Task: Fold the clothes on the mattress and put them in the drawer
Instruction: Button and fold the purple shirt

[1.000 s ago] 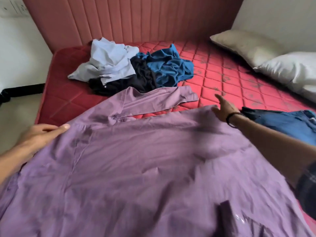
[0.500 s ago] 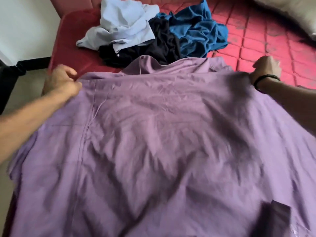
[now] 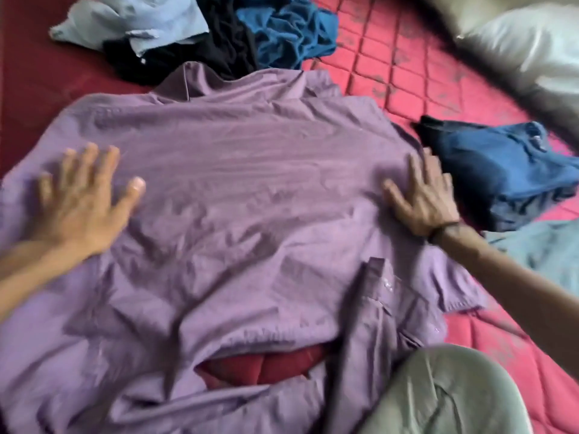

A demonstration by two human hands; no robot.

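Observation:
A purple shirt [image 3: 244, 189] lies spread flat on the red mattress [image 3: 391, 67], its collar toward the far side. My left hand [image 3: 84, 202] presses flat on the shirt's left part, fingers spread. My right hand [image 3: 423, 195] rests flat on the shirt's right edge, fingers straight, a dark band on its wrist. Beyond the collar lies an unfolded heap: a light blue garment [image 3: 131, 20], a black one [image 3: 194, 54] and a teal-blue one [image 3: 291, 29]. A drawer is not in view.
A folded dark blue garment [image 3: 507, 170] sits right of my right hand, with a pale blue cloth [image 3: 545, 255] nearer me. A white pillow [image 3: 532, 42] lies at the far right. My knee in grey-green trousers [image 3: 445, 393] rests at the bottom right.
Both hands let go of the shirt's shoulders, where they were pinching, and now lie flat and open lower on the cloth. The view has tilted further down.

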